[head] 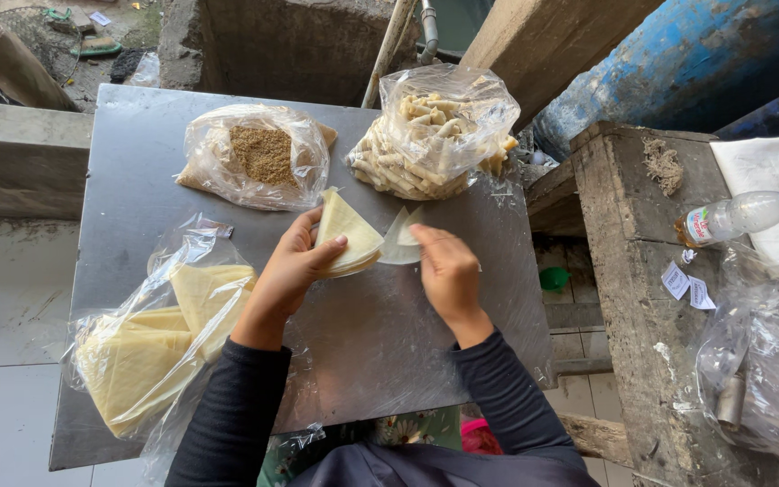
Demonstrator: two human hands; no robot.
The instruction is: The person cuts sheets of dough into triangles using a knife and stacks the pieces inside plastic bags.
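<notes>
Steel table [137,162] bears 3 bags; left hand [295,266] clamps a wrapper stack [346,236], right hand [448,271] pinches 1 sheet [398,245].

On the desk [137,162], the stack of wrappers [344,236] lies near the middle, held between both hands. Behind it to the left sits the bag of crumbs [259,155]; behind it to the right, the bag of rolls [432,133]. Left and nearer than the stack lies the bag of sheets [160,338]. Far right of the stack, off the desk, a bottle [746,214] lies on a bench [624,234].

three clear bags [259,153], labelled bottle [743,215]
</notes>
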